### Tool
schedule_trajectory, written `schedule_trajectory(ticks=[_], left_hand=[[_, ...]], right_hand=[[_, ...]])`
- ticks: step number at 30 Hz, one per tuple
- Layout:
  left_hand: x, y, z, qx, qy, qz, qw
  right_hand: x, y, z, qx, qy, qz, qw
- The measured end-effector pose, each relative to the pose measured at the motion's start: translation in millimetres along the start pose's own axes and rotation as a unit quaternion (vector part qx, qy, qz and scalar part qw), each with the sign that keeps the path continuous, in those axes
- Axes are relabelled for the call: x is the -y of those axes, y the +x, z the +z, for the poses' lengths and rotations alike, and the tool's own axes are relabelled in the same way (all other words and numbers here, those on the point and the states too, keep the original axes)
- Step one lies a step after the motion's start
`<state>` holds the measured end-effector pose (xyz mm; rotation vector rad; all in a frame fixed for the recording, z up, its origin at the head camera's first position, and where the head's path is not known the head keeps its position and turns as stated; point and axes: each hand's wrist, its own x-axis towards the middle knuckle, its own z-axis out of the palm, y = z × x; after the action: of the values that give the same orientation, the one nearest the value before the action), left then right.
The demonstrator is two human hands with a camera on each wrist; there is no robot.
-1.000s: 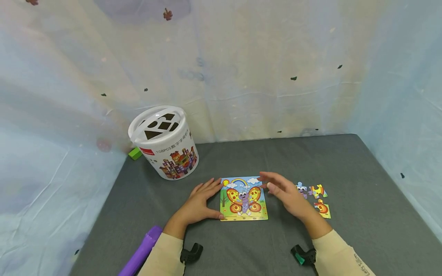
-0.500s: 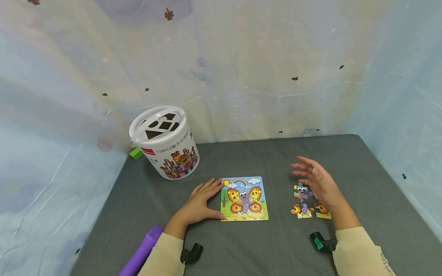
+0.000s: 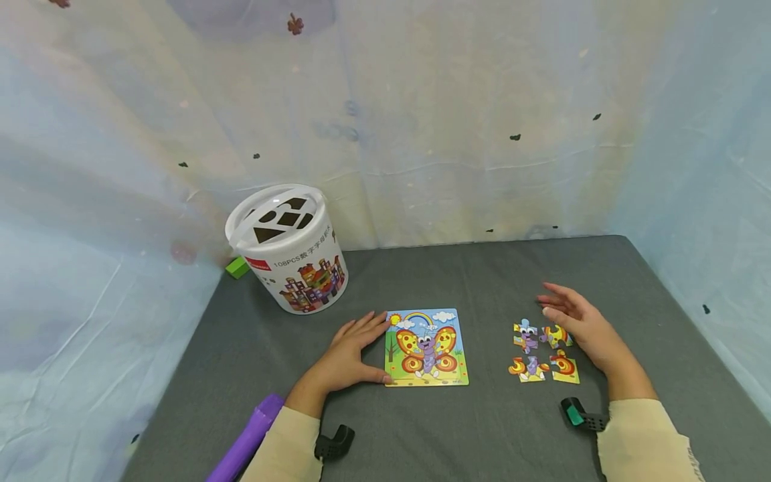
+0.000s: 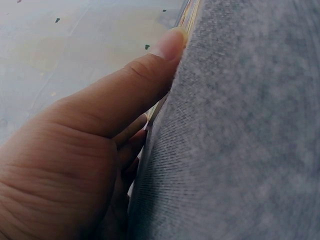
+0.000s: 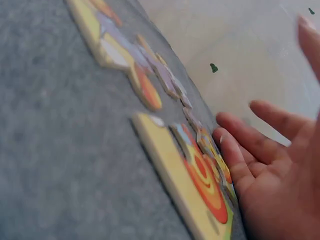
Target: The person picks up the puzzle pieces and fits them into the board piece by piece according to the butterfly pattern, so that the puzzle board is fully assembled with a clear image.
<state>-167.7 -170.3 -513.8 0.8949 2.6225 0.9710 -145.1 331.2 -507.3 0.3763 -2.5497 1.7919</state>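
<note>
Left hand (image 3: pixel 355 355): fingers fairly straight and apart from the thumb, touching the board's left side, the thumb at its near left corner; not closed round it.
Right hand (image 3: pixel 587 328): loosely open, palm inward, just beside the pieces; it has hold of nothing.
Board (image 3: pixel 426 348): one, flat in front of the person, its butterfly picture whole; whether that is a finished puzzle or a printed guide, I cannot tell.
Pieces: four in view, picture side up, to the right of the board and apart from it: the head (image 3: pixel 527 338) and upper wing (image 3: pixel 557 337) in the far row, the lower body (image 3: pixel 531 369) and lower wing (image 3: pixel 565 368) in the near row.
Done: by my judgement, these four are roughly laid out in their picture order.
Left: gaps show between the rows and between the near two, so closing up seems to remain; the far two lie close, their join unclear.
Tube (image 3: pixel 247 442): one, purple, near the left sleeve (image 3: pixel 289 442).
Bucket (image 3: pixel 289 254): one, lidded, beyond the left hand.
Block (image 3: pixel 237 268): one, green, partly hidden behind the bucket.
</note>
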Motion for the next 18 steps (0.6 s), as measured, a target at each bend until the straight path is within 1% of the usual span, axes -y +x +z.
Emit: schedule_trajectory(ticks=[2, 4, 7, 9, 13, 18], left_hand=[[-0.1, 0.1, 0.4, 0.000, 0.000, -0.001, 1.0000], [-0.6, -0.2, 0.4, 0.001, -0.001, -0.002, 1.0000], [0.0, 0.2, 1.4, 0.000, -0.002, 0.001, 1.0000], [-0.8, 0.0, 0.9, 0.002, 0.001, -0.001, 1.0000], [-2.0, 1.0, -0.2, 0.005, 0.004, -0.001, 1.0000], [-3.4, 1.1, -2.1, 0.008, 0.005, -0.007, 0.9999]], right_hand=[[0.5, 1.0, 0.2, 0.023, -0.032, 0.013, 0.9991], [1.9, 2.0, 0.6, 0.050, -0.070, 0.021, 0.9960], [5.5, 2.4, 1.7, 0.084, -0.129, 0.032, 0.9875], [8.8, 2.6, 2.9, 0.097, -0.154, 0.036, 0.9826], [14.2, 3.6, 6.0, 0.099, -0.168, 0.048, 0.9795], [16.6, 8.7, 11.2, 0.076, -0.169, 0.053, 0.9811]])
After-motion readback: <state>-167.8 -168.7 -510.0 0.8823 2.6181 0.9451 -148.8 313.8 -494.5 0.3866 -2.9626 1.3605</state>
